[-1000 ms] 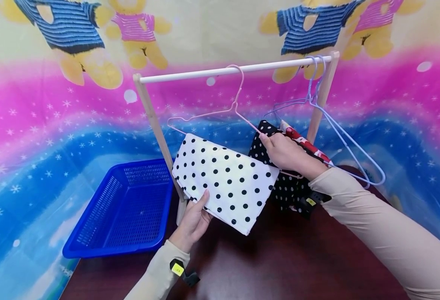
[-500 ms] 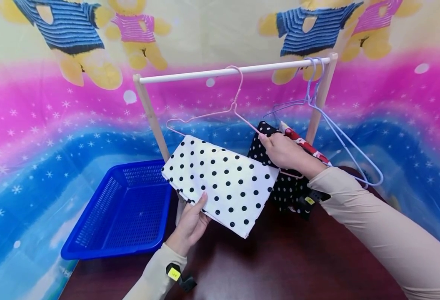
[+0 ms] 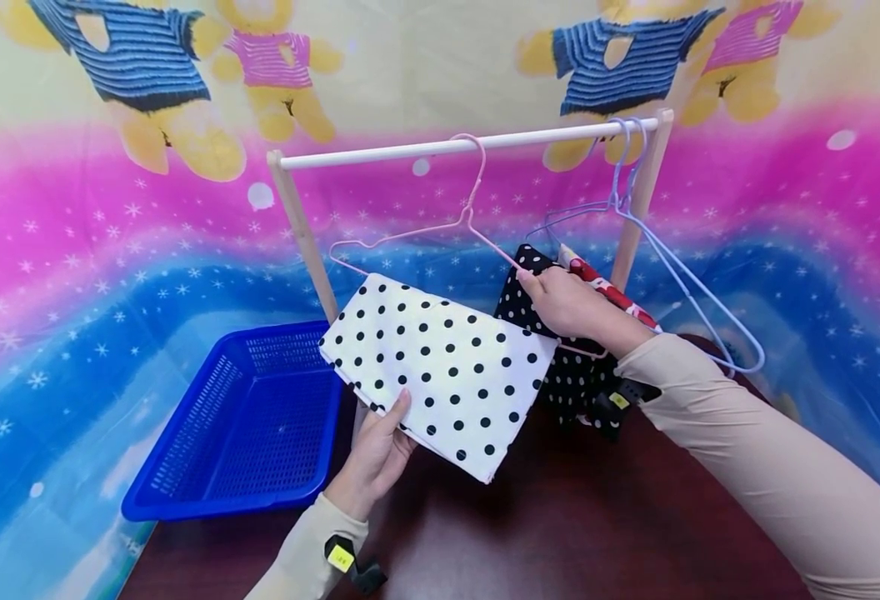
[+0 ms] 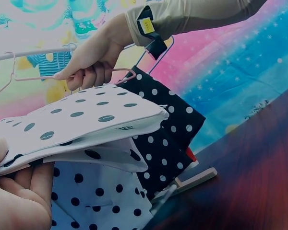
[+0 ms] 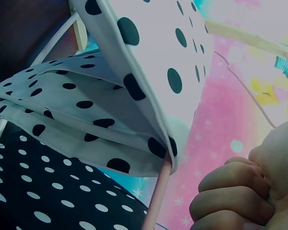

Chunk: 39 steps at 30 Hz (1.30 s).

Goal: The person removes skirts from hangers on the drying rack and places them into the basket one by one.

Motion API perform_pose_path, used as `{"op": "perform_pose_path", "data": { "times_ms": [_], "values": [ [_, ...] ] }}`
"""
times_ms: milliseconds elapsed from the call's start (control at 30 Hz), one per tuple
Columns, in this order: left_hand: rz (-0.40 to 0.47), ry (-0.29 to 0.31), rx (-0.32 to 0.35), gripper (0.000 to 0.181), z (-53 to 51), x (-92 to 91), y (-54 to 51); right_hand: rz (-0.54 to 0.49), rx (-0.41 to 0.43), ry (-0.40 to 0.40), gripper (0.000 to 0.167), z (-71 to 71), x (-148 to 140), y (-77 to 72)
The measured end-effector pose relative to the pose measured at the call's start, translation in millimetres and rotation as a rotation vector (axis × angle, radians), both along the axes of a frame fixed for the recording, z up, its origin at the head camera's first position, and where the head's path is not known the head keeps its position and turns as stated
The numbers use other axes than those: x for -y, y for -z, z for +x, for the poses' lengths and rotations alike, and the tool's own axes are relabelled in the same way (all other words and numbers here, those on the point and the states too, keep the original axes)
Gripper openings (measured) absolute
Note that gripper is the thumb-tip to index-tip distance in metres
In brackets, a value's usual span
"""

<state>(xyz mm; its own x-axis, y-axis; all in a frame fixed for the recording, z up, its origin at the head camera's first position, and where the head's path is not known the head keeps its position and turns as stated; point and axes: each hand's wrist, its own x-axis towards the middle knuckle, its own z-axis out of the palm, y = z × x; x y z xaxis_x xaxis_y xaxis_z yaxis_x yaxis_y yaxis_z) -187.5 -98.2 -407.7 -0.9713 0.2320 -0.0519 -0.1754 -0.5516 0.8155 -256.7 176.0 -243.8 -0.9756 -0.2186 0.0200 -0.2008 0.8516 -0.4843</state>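
Observation:
A white cloth with black dots (image 3: 443, 367) drapes folded over the lower bar of a pink hanger (image 3: 467, 218), which hooks on the white rail (image 3: 380, 152). My left hand (image 3: 376, 454) pinches the cloth's lower edge, thumb on top and fingers beneath. In the left wrist view the cloth's layers (image 4: 86, 112) stand apart above a hanging dotted part. With curled fingers, my right hand (image 3: 571, 304) grips the hanger's right arm; the right wrist view shows this fist (image 5: 235, 191) beside the cloth. The cloth hides most of the lower bar.
Two light-blue hangers (image 3: 623, 200) hang at the rail's right end. A black dotted cloth (image 3: 515, 296) and a red patterned cloth (image 3: 612, 292) hang behind my right hand. A blue basket (image 3: 173, 500) stands left on the dark table (image 3: 560, 525).
My left hand has shifted slightly down and left, drawing the white cloth's lower edge the same way. The right hand keeps its grip on the hanger, nearly still.

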Motion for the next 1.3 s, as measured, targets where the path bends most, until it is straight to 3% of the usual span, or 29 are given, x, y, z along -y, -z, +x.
{"op": "perform_pose_path", "data": {
  "times_ms": [900,1300],
  "values": [
    [-0.013,0.009,-0.005,0.02,9.3,6.0,4.1,-0.063,0.037,-0.06,0.054,0.0,-4.0,-1.3],
    [0.0,0.014,0.0,0.024,14.3,4.5,7.3,-0.086,0.039,-0.043,0.055,-0.6,-4.8,0.5]
  ]
}}
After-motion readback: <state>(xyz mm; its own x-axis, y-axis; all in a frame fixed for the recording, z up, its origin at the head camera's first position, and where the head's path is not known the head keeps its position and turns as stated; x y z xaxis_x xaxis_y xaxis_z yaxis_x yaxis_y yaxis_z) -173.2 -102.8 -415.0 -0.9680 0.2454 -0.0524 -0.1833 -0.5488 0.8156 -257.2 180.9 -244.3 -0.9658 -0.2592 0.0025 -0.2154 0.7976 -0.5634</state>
